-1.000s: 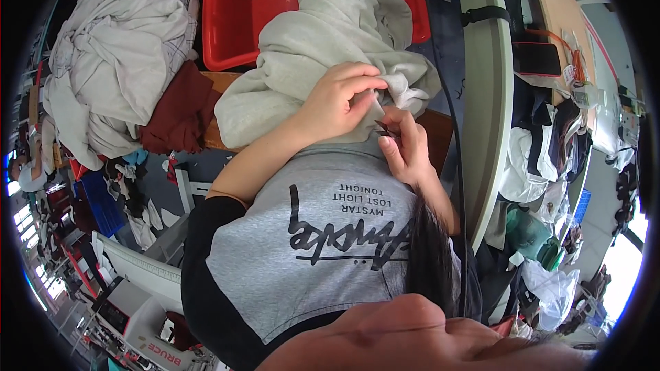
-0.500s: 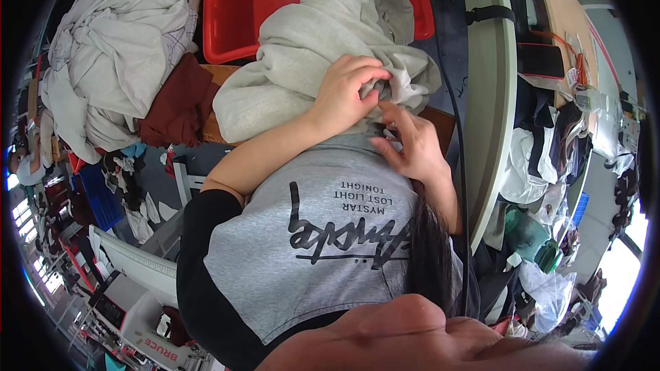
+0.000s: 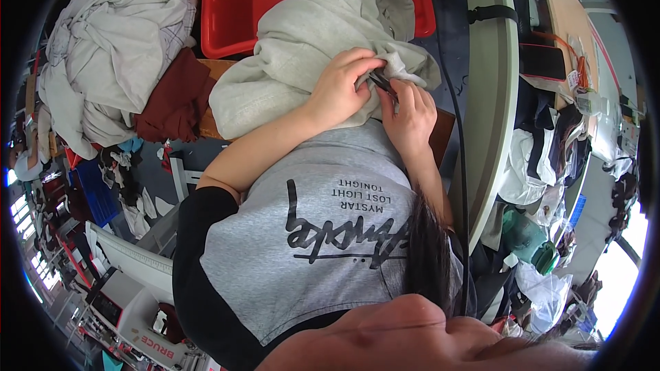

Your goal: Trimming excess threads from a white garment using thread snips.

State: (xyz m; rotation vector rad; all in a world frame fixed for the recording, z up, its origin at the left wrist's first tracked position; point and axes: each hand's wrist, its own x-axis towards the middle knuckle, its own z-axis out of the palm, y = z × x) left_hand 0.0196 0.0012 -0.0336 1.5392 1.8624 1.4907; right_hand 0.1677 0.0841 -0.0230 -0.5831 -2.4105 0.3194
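A large light grey piece of cloth [image 3: 289, 55], gathered in folds, lies over my lap and up across a red bin. My left hand [image 3: 342, 89] pinches a fold at the near right part of this cloth, fingers curled toward the thumb. Close beside it, my right hand [image 3: 410, 115] is closed on a small dark metal tool [image 3: 379, 81], which looks like thread snips. The tool points at the fold by my left fingertips; its blades are partly hidden by fingers and cloth.
Beyond my lap stands the red bin [image 3: 223, 7]. At left lie a heap of light grey fabric [image 3: 110, 48] and a dark red cloth [image 3: 172, 99]. A pale table edge [image 3: 491, 96] with a black cable [image 3: 457, 113] runs along my right. A white sewing machine [image 3: 148, 323] is at lower left.
My right hand has moved up and inward to the cloth fold, its fingers closing, and the dark tool now shows between my hands. My left hand keeps its pinch nearly in place.
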